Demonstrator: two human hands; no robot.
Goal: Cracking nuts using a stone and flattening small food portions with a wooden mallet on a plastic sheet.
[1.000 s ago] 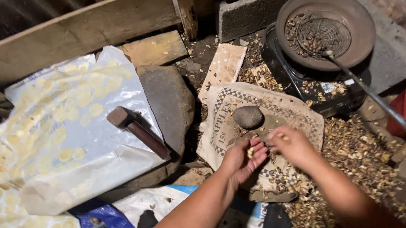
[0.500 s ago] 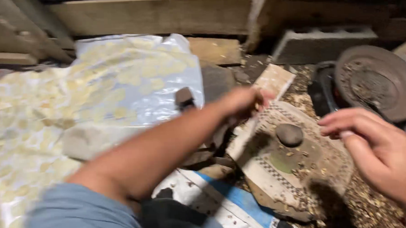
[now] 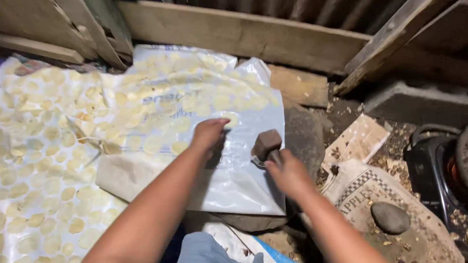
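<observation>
Left hand (image 3: 209, 132) pressed fingers-down on the plastic sheet (image 3: 230, 173), among flattened pale discs (image 3: 155, 143). Right hand (image 3: 287, 172) wrapped around the hammer (image 3: 266, 145) handle, head resting on the sheet's edge. Round stone (image 3: 390, 217) lies apart on sacking.

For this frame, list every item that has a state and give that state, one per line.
Left hand: palm down, pressing on the plastic sheet.
Right hand: closed around the hammer handle.
Hammer: gripped, head resting at the sheet's edge.
Plastic sheet: spread over a flat stone, covered with flattened yellow discs.
Flat stone: mostly covered by the sheet.
Round stone: lying loose on the woven sack.
Woven sack: spread flat, littered with shell bits.
</observation>
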